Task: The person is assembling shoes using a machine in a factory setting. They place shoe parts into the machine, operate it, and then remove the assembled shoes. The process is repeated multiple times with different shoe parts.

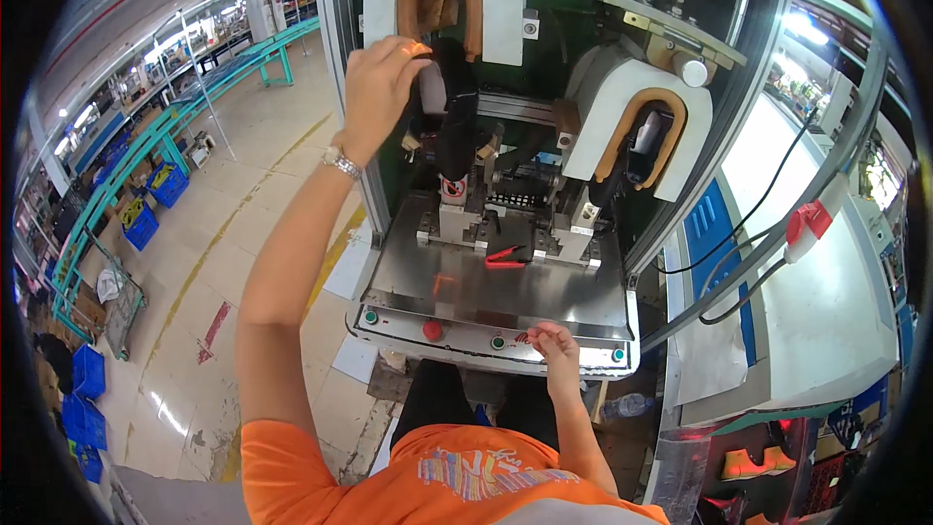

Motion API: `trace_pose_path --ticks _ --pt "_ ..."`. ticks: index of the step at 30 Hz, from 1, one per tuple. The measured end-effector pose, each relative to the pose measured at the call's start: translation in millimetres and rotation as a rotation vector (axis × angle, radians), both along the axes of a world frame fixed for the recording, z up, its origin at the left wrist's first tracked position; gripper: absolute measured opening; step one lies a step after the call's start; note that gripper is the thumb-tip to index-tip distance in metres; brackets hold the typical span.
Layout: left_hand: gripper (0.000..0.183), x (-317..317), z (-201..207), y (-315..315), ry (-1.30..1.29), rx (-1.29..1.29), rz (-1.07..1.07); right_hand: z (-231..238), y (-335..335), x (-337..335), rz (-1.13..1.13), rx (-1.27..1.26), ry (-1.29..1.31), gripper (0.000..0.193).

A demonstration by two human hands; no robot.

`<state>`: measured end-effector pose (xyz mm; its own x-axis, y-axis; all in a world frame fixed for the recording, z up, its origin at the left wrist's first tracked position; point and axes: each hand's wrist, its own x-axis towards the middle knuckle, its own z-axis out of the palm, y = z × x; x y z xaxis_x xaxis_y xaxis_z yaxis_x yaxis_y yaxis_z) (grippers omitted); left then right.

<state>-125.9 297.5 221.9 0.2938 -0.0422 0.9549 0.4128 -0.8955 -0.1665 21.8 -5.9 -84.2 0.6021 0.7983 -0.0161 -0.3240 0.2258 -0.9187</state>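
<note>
left hand (384, 83), 11 o'clock: curled at tall black form (455, 141), grip unclear | right hand (554, 342), 5 o'clock: fingers bunched closed near round green button (498, 342)

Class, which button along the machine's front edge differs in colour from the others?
The red button, second from the left; the other buttons in view are green.

The metal bed (418, 277) is a shiny plate, with a red-handled tool (503, 265) lying near its middle, between the left mount (457, 226) and the right mount (575, 245), which both stand on it. Along its pale front panel (466, 338) sit a red button (432, 331) and three green buttons (498, 342). A yellow line (230, 222) crosses the pale tiled floor (262, 175) to the left.
</note>
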Motion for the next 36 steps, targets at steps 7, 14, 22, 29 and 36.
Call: trace_pose_path --ticks 7,14,22,29,36 --pt "0.011 -26 60 -58 0.019 -0.186 -0.297 9 -7 3 0.02 -0.024 -0.175 0.016" --pt "0.014 -7 38 -128 0.466 -0.145 -0.093 139 2 -34 0.02 0.244 -0.907 0.092" --pt "0.014 102 -20 -210 0.708 -0.279 -0.292 114 -34 10 0.118 0.136 -0.514 0.105" --pt "0.036 208 -123 -228 0.995 -0.723 -0.826 14 -124 36 -0.015 0.276 0.622 0.056" --pt "0.035 165 -197 -222 1.334 -1.366 -1.101 -39 -321 31 -0.766 0.104 0.753 0.044"
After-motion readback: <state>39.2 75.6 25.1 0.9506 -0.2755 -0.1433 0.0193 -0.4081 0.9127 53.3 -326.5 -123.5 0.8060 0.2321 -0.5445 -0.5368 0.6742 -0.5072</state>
